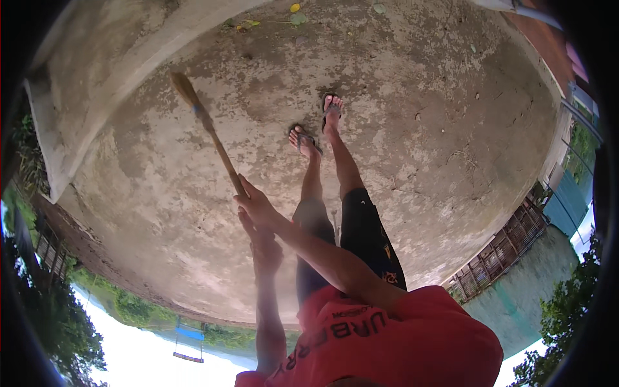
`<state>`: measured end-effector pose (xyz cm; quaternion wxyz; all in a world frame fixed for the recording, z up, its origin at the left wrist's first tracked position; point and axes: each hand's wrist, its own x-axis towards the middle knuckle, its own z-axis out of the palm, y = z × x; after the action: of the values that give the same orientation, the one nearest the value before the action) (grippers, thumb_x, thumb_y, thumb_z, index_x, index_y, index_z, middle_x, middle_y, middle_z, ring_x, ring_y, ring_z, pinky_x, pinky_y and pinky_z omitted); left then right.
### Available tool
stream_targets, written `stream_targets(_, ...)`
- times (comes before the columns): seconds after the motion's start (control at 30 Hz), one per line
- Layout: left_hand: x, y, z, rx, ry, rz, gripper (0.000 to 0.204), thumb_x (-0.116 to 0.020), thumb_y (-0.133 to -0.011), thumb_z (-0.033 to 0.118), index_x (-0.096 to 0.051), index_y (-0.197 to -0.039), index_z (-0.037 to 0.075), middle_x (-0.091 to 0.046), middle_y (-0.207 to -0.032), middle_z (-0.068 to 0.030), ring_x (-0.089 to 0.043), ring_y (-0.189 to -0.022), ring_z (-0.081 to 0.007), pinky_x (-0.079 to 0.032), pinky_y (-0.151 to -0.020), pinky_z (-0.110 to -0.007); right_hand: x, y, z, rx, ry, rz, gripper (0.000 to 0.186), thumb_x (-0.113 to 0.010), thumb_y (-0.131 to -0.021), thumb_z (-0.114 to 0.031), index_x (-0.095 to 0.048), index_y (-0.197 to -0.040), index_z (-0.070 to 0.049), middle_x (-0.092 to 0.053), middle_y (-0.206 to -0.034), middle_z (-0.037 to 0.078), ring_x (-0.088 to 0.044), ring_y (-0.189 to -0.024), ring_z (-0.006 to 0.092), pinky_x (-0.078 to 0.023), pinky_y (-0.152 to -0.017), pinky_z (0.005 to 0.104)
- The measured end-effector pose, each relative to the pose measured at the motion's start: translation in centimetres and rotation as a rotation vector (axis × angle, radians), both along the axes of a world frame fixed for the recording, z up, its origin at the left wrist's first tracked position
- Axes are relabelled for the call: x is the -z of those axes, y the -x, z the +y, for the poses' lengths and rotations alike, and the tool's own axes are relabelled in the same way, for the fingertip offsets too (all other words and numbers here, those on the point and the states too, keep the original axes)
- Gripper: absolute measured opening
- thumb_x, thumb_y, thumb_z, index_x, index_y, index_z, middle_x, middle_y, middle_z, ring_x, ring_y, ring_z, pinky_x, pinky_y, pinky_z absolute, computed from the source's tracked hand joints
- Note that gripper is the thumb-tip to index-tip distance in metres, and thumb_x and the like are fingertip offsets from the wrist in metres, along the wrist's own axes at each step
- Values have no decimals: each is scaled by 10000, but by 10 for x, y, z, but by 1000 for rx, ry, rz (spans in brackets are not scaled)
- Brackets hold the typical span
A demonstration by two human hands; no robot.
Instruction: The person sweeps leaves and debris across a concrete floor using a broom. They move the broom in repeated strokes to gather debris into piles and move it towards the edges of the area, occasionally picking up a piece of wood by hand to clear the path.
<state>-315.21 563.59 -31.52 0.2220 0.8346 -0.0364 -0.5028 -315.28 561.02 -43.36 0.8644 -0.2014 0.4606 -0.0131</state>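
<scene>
A long-handled broom (pixel 222 151) slants up and left from my hands, its brown bristles (pixel 184 87) at the far end by a curved concrete edge. A small blue band shows where the bristles meet the handle. My right hand (pixel 259 206) reaches across my body and is closed around the handle. Lower down and nearer to me, my left hand (pixel 263 248) is closed at the near end of the broom, which the hands partly hide. One of its fingers lies stretched along the handle side.
I stand on a worn, patchy concrete floor (pixel 419 135) in flip-flops (pixel 329 109). A raised concrete ledge (pixel 148 58) curves along the far left. Several fallen leaves (pixel 296 18) lie at the far edge. A wooden fence (pixel 500 248) and a blue-hung swing (pixel 189 333) show near the rim.
</scene>
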Motion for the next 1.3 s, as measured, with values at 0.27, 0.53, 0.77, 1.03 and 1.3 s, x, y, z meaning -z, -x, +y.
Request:
stream_targets(0.27,157,-50,-81,833,365,-198,905,-562,-785,-12,78,-1424,-26,-590,-982,-318,-663,-784,-393,-527,-523,-415,102,-12,-144,-37,273,289,485,-516,-929,-196,-402,-1374,-41,-609,-767,144,-615,-653,216,-500,-556,337)
stream_targets(0.53,3,25,-60,655,271,47,699,-480,-959,214,-70,-1513,97,-240,-1451,-231,-380,-1274,-338,-408,-973,-403,-42,89,-122,-56,633,559,682,-425,-959,-151,-36,-1518,-108,-492,-636,68,-466,-458,126,-384,-399,265)
stream_targets(0.77,-12,-90,-38,336,-177,-46,683,-429,-903,89,-83,-1490,58,-572,-1122,-241,-611,-918,-327,-514,-710,-393,-20,-87,-68,12,-196,23,685,-537,-935,-148,-176,-1518,-134,-450,-707,-3,-457,-598,85,-413,-538,261)
stream_targets(1.03,106,-152,-229,436,-26,143,542,-378,-926,83,-120,-1403,66,-601,-976,-363,-624,-843,-499,-480,-711,-576,118,-103,-225,372,72,156,143,-527,-952,-186,-507,-1012,-57,-499,-700,14,-478,-529,106,-419,-470,268)
stream_targets(1.3,29,-77,-166,468,251,272,579,-354,-956,152,-73,-1453,58,-550,-1147,-359,-558,-1046,-504,-464,-853,-525,-21,-4,-198,130,509,448,593,-444,-975,-175,-155,-1493,-173,-418,-771,-15,-427,-585,55,-379,-472,213)
